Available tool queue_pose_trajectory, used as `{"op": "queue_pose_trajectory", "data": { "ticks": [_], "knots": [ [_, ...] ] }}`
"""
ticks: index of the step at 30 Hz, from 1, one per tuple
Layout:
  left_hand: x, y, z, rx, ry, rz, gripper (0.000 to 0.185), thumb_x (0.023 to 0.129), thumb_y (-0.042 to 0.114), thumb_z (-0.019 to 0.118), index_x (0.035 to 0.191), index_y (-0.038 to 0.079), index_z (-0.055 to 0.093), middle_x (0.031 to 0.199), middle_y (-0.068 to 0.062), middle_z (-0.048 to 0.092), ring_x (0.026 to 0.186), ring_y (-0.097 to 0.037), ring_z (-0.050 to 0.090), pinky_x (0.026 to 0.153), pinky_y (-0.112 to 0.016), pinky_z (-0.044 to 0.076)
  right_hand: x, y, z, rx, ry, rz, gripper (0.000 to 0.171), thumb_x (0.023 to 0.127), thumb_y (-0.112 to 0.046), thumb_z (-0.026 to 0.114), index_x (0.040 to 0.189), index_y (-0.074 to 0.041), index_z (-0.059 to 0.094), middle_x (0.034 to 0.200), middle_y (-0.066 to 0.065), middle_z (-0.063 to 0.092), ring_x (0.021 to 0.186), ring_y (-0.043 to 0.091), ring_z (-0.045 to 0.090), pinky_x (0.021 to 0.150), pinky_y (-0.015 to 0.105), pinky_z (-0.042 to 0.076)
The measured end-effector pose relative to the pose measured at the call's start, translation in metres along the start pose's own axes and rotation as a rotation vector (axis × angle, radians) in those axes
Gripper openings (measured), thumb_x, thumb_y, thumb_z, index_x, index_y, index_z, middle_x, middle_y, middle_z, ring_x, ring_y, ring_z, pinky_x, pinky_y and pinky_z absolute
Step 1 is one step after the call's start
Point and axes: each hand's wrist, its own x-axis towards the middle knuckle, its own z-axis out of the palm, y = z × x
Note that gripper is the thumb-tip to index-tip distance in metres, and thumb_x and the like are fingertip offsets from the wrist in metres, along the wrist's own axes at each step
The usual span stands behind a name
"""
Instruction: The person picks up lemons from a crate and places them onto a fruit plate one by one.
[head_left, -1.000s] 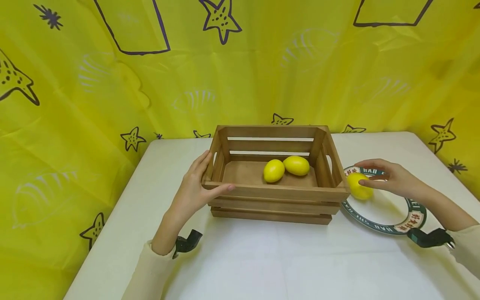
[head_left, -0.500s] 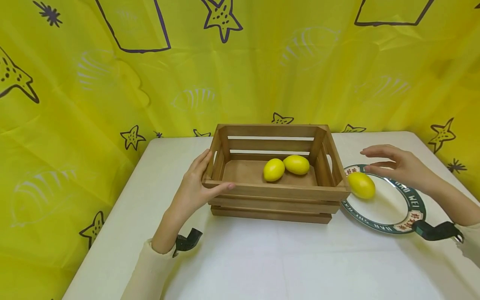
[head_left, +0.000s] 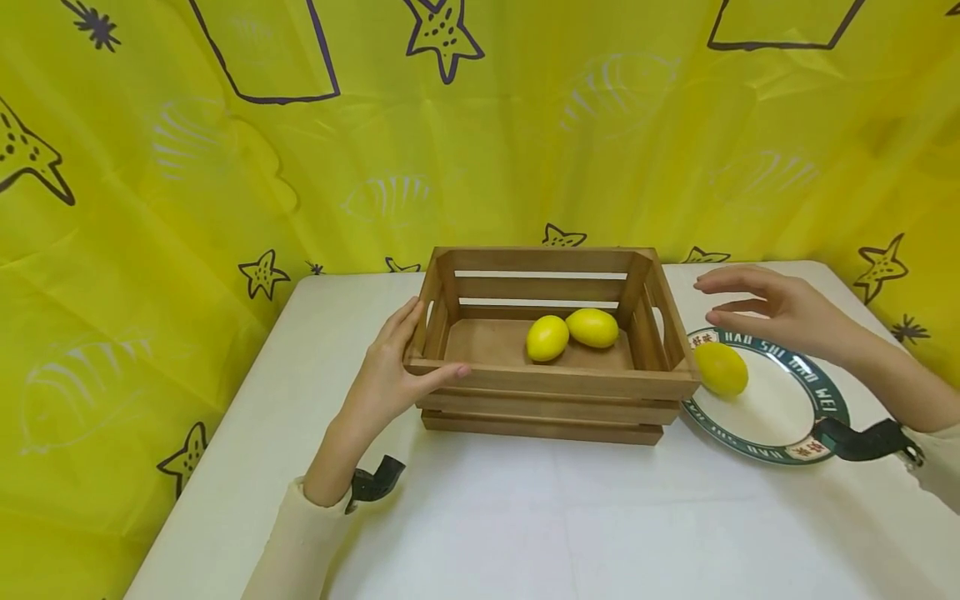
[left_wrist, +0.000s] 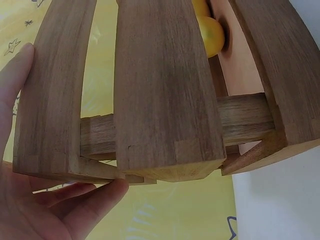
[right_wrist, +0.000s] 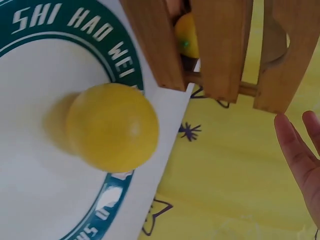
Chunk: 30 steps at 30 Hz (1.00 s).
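A slatted wooden crate (head_left: 555, 383) stands mid-table with two lemons (head_left: 547, 338) on its floor. My left hand (head_left: 382, 379) holds its front left corner, thumb along the front top slat and fingers against the left end, as the left wrist view also shows. To the right, a third lemon (head_left: 722, 369) lies on a white plate (head_left: 780, 417) with a green lettered rim. Above the plate's far side hovers my right hand (head_left: 780, 308), its fingers loosely bent with nothing between them. In the right wrist view the lemon (right_wrist: 114, 128) lies apart from the fingertips.
A white tabletop (head_left: 525, 517) lies under everything. Behind it hangs a yellow curtain (head_left: 510, 167) with drawn stars and fish. The crate's right end is close to the plate's left rim. Each wrist wears a small black camera mount (head_left: 375, 479).
My right hand has come off the lemon on the plate, risen, and then shifted left toward the crate. That lemon stays on the plate. The left hand keeps its hold on the corner.
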Motion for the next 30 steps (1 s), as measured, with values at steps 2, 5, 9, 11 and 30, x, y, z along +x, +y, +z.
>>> {"op": "queue_pose_trajectory", "data": {
  "ticks": [2,5,9,11,30],
  "knots": [
    [0.000,0.000,0.000,0.001,0.000,0.001,0.105,0.073,0.044,0.085,0.154,0.006,0.028,0.159,-0.012,0.026,0.142,-0.036,0.031,0.111,-0.054,0.034,0.004,-0.006,0.000,0.000,-0.011,-0.008,0.044,0.081,0.011,0.071,0.122,-0.004,0.063,0.121,-0.023,0.056,0.108,-0.012,0.051,0.083,0.001,0.042],
    [0.000,-0.001,0.000,0.000,-0.002,0.001,0.105,0.073,0.044,0.085,0.154,0.006,0.028,0.159,-0.012,0.025,0.142,-0.036,0.031,0.110,-0.054,0.034,0.011,-0.016,-0.001,0.002,-0.030,-0.027,0.045,0.083,0.010,0.070,0.124,-0.006,0.063,0.122,-0.023,0.056,0.108,-0.012,0.052,0.083,0.002,0.043],
    [0.000,-0.002,0.000,-0.001,0.000,0.005,0.105,0.073,0.044,0.085,0.153,0.006,0.029,0.159,-0.012,0.025,0.143,-0.036,0.030,0.110,-0.054,0.035,0.019,-0.029,-0.003,0.005,-0.059,-0.051,0.044,0.085,0.009,0.068,0.127,-0.006,0.062,0.125,-0.021,0.055,0.111,-0.010,0.051,0.085,0.002,0.042],
    [0.000,-0.003,0.000,-0.002,-0.001,0.007,0.104,0.074,0.044,0.084,0.153,0.005,0.029,0.159,-0.012,0.026,0.143,-0.035,0.030,0.111,-0.054,0.034,0.022,-0.035,-0.003,0.002,-0.072,-0.067,0.044,0.086,0.008,0.067,0.128,-0.004,0.060,0.126,-0.021,0.054,0.111,-0.010,0.050,0.086,0.002,0.041],
    [0.001,-0.002,0.000,-0.004,-0.013,-0.005,0.105,0.074,0.046,0.084,0.154,0.006,0.028,0.160,-0.011,0.024,0.144,-0.034,0.029,0.112,-0.053,0.033,0.064,-0.081,0.002,0.058,-0.119,-0.216,0.042,0.089,0.008,0.064,0.128,-0.005,0.061,0.127,-0.013,0.059,0.115,-0.003,0.053,0.088,0.008,0.046]
  ]
}}
